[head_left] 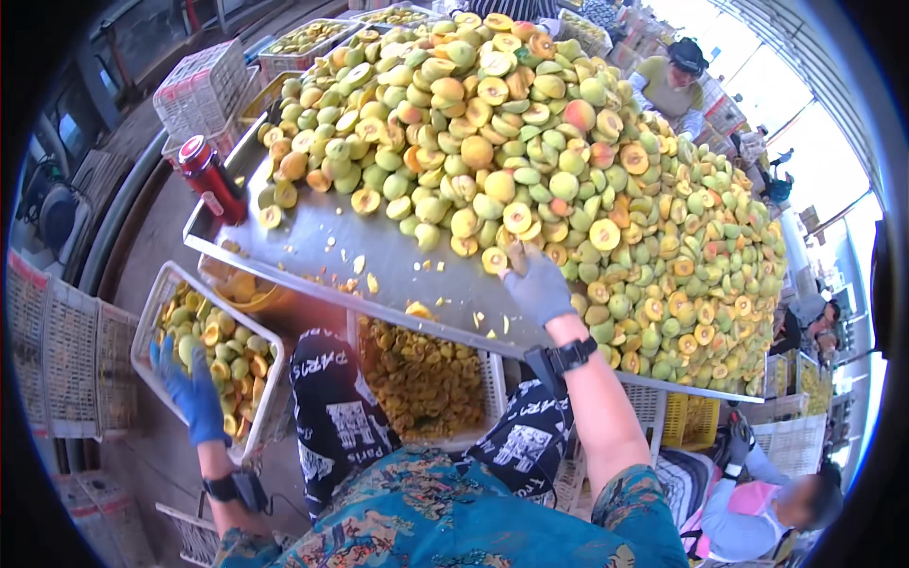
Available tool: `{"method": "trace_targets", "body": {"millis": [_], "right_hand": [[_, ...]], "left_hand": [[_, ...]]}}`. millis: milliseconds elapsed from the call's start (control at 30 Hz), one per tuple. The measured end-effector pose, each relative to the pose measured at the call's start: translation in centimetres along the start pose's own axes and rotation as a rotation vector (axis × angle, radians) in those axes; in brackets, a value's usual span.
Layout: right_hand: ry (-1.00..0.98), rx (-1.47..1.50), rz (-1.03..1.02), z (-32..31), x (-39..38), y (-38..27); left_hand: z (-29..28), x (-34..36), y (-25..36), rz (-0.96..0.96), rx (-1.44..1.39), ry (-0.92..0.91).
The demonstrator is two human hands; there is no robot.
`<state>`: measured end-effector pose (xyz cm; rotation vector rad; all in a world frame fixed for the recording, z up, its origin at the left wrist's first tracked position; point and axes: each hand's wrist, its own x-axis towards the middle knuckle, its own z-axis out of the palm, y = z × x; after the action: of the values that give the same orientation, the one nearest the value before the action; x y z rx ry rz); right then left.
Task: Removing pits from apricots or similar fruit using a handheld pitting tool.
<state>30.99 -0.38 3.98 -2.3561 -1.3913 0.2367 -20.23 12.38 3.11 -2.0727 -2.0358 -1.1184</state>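
Observation:
A large heap of halved yellow-green peaches [653,227] covers most of a metal table [312,237]. At the heap's near edge, my right hand [542,287], in a grey-blue glove, has its thumb and forefinger closed on a peach half [494,260], cut face up. My left hand [194,390], in a blue glove, is over the near side of a white crate [151,308] of peach halves to the left of my legs. Its fingers are spread, with a pale green piece showing between them; I see no grip on it.
A red flask [213,180] stands on the table's left corner. Below the front edge, a crate of brownish fruit scraps [421,379] sits between my knees. Stacked crates [204,90] are at the left. Co-workers [674,85] are across the heap and at lower right.

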Motion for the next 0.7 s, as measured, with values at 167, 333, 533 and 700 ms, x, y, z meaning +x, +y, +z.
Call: {"method": "trace_targets", "body": {"millis": [167, 333, 533, 700], "right_hand": [[0.167, -0.020, 0.145, 1.4, 8.9, 2.7], [0.105, -0.210, 0.144, 3.2, 10.7, 3.9], [0.062, 0.061, 0.051, 1.2, 5.9, 1.7], [-0.181, 0.580, 0.006, -0.8, -4.2, -4.5]], "left_hand": [[2.0, -1.9, -1.1, -0.084, -0.276, -0.045], [4.0, -1.5, 5.5, -0.207, -0.850, -0.267], [6.4, -3.6, 17.4, -0.413, -1.231, -0.975], [7.1, -7.4, 23.6, -0.534, -1.322, -1.384]]}}
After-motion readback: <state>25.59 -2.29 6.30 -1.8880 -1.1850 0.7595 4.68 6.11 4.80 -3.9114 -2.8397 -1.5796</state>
